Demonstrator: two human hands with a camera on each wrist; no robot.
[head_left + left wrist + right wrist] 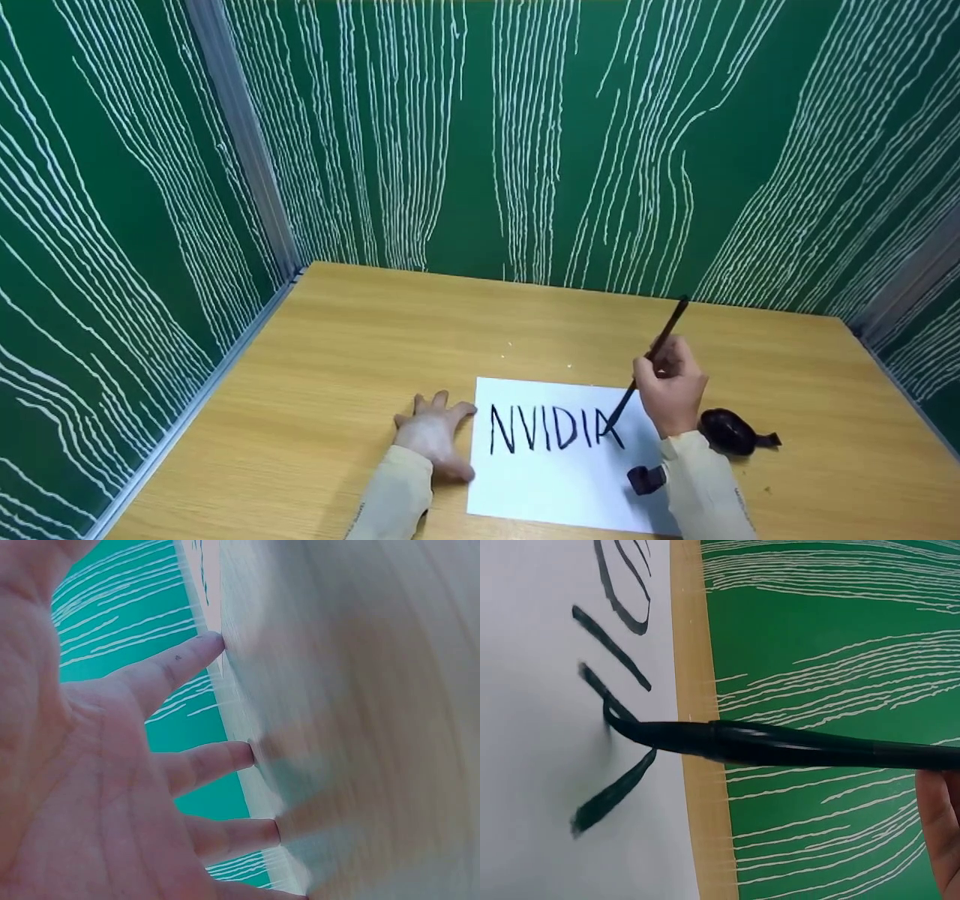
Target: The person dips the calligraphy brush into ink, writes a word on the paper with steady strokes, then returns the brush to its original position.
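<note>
A white sheet of paper lies on the wooden table, with "NVIDIA" lettered across it in black. My right hand pinches a slim black brush above the paper's right part. In the right wrist view the brush's soft tip bends against the paper at the last letter, between its two slanted strokes. To the left of the sheet, my left hand rests on the table with fingers spread; index finger and thumb reach the paper's left edge. Its fingertips touch the tabletop in the left wrist view.
A glossy black oval object with a short tab sits on the table beside my right wrist. The wooden table ends at green walls with white wavy lines at the back and sides. A small dark block is at my right cuff, over the paper.
</note>
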